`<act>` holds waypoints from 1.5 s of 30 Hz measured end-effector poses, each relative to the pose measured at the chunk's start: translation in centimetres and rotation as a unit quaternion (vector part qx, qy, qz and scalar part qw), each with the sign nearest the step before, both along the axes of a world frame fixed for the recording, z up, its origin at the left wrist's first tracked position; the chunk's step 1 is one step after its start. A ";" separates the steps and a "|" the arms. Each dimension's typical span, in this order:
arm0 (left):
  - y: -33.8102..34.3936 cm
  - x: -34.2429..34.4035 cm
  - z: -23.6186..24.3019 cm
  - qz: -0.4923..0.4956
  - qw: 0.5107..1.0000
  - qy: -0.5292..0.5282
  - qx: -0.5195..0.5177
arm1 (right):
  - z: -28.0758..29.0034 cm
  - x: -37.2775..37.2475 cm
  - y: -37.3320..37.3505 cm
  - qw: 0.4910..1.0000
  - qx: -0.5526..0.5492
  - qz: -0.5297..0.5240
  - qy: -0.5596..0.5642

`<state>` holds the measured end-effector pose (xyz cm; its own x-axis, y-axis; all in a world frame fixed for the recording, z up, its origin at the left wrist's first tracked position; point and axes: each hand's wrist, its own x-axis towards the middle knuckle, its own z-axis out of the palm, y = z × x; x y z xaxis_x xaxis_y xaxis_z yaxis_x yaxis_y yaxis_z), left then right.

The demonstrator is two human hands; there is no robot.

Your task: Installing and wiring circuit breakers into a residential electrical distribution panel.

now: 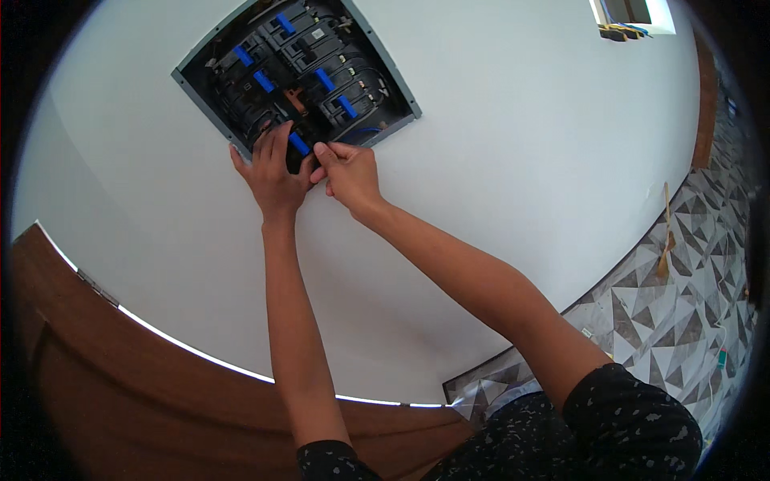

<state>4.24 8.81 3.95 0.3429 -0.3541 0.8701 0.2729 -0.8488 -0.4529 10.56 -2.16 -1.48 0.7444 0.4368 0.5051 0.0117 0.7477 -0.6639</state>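
Note:
A grey metal electrical panel box (192, 85) set in the white wall holds several black circuit breakers with blue toggle levers. My left hand (277, 178) is at the box's lower edge, its fingers and thumb around the lowest breaker (298, 144), one finger stretched out over the box's frame. Just right of that breaker, my right hand (353, 175) is closed in a pinch, thumb against curled fingers. Whatever lies between those fingertips is too small or hidden to make out. A copper-coloured bar (295, 101) shows between the breakers, and dark wires run along the inner sides.
A brown wooden door (144, 385) stands at the lower left. At the upper right, a wall opening (634, 12) has blue and yellow wires coming out. A broom-like tool (666, 248) rests by the wall at right, over the patterned tile floor (642, 313).

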 end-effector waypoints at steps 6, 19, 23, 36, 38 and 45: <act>0.0 -0.1 -0.2 0.015 1.000 0.003 0.007 | 0.0 -0.4 0.0 0.999 0.005 -0.040 0.014; 0.1 0.2 -0.3 0.029 0.999 -0.007 0.030 | 0.0 -0.1 0.7 0.996 -0.015 -0.085 0.001; 0.2 0.7 -0.6 0.026 0.999 -0.004 0.026 | -0.8 0.4 0.7 0.995 0.006 -0.099 -0.007; 0.2 0.2 -0.2 0.045 0.999 -0.006 0.024 | 1.1 0.8 0.1 0.999 0.021 -0.006 0.040; 0.4 0.2 0.0 0.065 0.998 0.006 0.017 | 1.2 0.9 0.3 0.999 0.025 -0.004 0.034; 0.3 -0.7 0.3 0.032 0.999 0.041 0.002 | 1.5 1.4 -0.1 0.999 -0.023 0.016 0.034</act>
<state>3.51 9.14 4.28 0.4353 -0.3326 0.8366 0.2878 -0.8291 -0.4794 11.99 -2.22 -0.02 0.7616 0.4820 0.4333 -0.0569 0.7157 -0.6961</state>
